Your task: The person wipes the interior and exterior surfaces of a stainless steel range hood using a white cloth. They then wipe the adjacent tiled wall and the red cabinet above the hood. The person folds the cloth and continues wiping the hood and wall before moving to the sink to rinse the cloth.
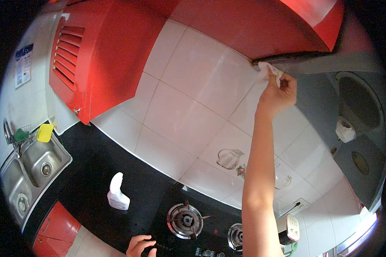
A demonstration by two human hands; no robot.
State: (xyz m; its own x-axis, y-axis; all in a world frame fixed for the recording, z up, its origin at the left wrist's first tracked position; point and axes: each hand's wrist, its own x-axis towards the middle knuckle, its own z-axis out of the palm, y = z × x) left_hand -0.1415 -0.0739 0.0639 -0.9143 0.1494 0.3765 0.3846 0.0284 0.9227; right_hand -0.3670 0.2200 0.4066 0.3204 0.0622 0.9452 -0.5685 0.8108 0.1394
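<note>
My right hand (278, 93) is raised on an outstretched arm and pinches a crumpled white cloth or tissue (265, 69). The cloth lies against the tiled wall at the corner where the red cabinet's underside (238, 29) meets the grey range hood (315, 86). Low in the view, my left hand (141, 245) is over the front of the black gas hob, fingers apart and curled, holding nothing. A white spray bottle (118, 196) stands on the black countertop (87, 167), left of the round gas burner (185, 221).
A double steel sink (45, 160) with a yellow item (45, 132) on its rim is at the far left. A red louvred cabinet (96, 64) juts out at upper left. A second burner (235, 237), a small appliance (289, 228) and a wall socket (300, 204) are at lower right.
</note>
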